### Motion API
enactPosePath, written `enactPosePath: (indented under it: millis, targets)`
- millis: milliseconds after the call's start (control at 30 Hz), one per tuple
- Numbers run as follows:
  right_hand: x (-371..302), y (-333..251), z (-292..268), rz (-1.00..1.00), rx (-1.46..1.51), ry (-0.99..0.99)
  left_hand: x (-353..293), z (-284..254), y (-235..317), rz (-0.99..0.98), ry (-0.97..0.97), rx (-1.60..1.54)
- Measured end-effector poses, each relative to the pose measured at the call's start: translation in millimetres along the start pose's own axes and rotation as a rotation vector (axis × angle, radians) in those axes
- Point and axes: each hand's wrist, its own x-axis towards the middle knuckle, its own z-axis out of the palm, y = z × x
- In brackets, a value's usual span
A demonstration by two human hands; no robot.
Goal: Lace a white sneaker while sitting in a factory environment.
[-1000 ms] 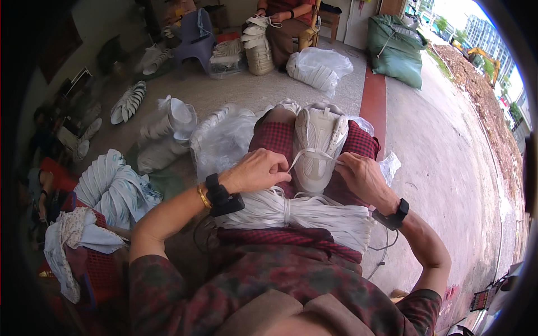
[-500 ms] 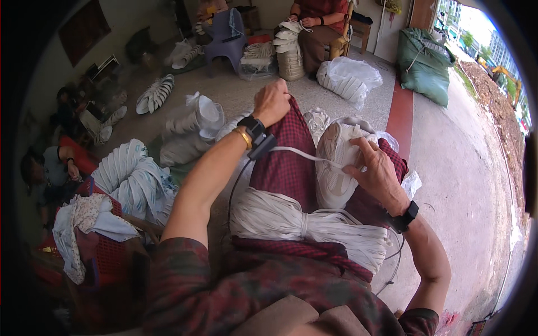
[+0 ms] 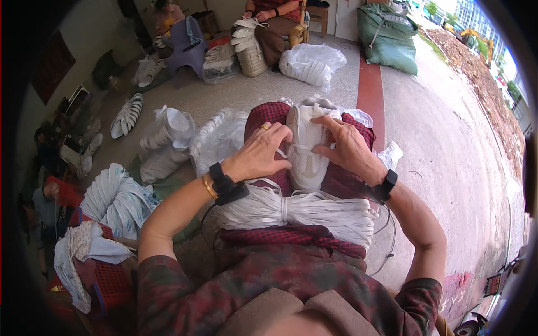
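Note:
A white sneaker (image 3: 307,158) stands on my lap between my thighs, a white lace threaded across its front. My right hand (image 3: 350,150) grips its right side, with thumb and forefinger on the upper. Close by the sneaker's left side is my left hand (image 3: 262,150), its forefinger and thumb apart. A short bit of white lace shows between them; its curled other fingers are partly hidden. A thick bundle of white shoelaces (image 3: 286,210), tied at its middle, lies across my lap on dark red checked cloth (image 3: 291,235).
Bagged white shoe parts (image 3: 218,137) lie beyond my left knee. A stack of white and blue pieces (image 3: 120,199) and a red basket (image 3: 112,280) with cloths are at left. Ahead, a seated co-worker (image 3: 274,22) handles shoe parts near a purple chair (image 3: 193,47). A green sack (image 3: 386,39) stands far right.
My left hand has come down from its raised place above my left thigh to the sneaker's side. The stretched lace has slackened. My right hand stays on the sneaker. The view has shifted.

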Motion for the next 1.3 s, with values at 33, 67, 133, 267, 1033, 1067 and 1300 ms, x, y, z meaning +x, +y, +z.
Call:
enactPosePath:
  millis: [33,67,133,267,1033,1067,1300]
  targets:
    - [3,-2,2,0.009,-0.002,-0.018,-7,6,-2,0.007,-0.012,0.09]
    - [4,-3,0,0.019,-0.004,-0.035,-11,15,-4,-0.001,-0.021,0.171]
    - [1,-3,-7,-0.032,-0.025,-0.02,-13,19,-6,0.03,0.026,0.211]
    - [-23,1,-29,0.181,0.18,-0.12,-9,-4,-14,-0.298,-0.218,-0.351]
    - [-101,21,-39,0.101,-0.239,-0.062,-8,7,2,-0.042,-0.031,-0.238]
    - [-108,24,-47,0.108,-0.254,-0.058,-8,10,-5,0.067,0.037,-0.195]
    - [-197,38,-160,0.22,-0.475,0.045,-59,-72,-39,0.134,0.071,0.309]
